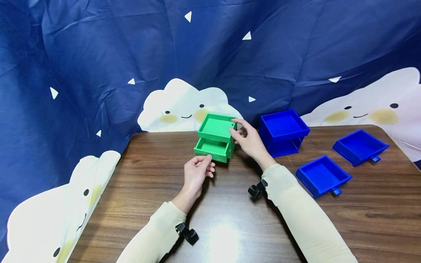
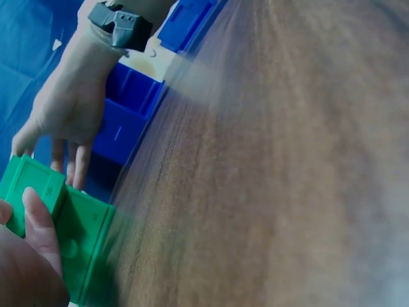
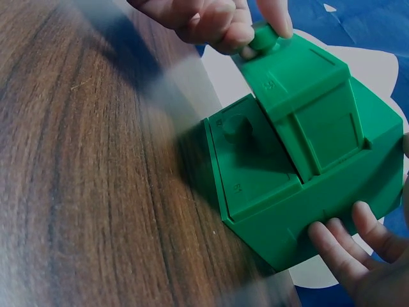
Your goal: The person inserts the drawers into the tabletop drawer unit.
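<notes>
In the head view a small green drawer cabinet with a tray-like top stands at the back of the wooden table. Its upper drawer is partly pulled out. My left hand is at the drawer's front, and the right wrist view shows its thumb and fingers pinching the round knob. Below, the lower drawer sits pushed in. My right hand holds the cabinet's right side, some fingertips over the top rim and other fingers against the side wall.
A blue cabinet with an open front stands right of the green one. Two blue drawers lie apart on the table's right side. Behind the table hangs a blue cloth with clouds.
</notes>
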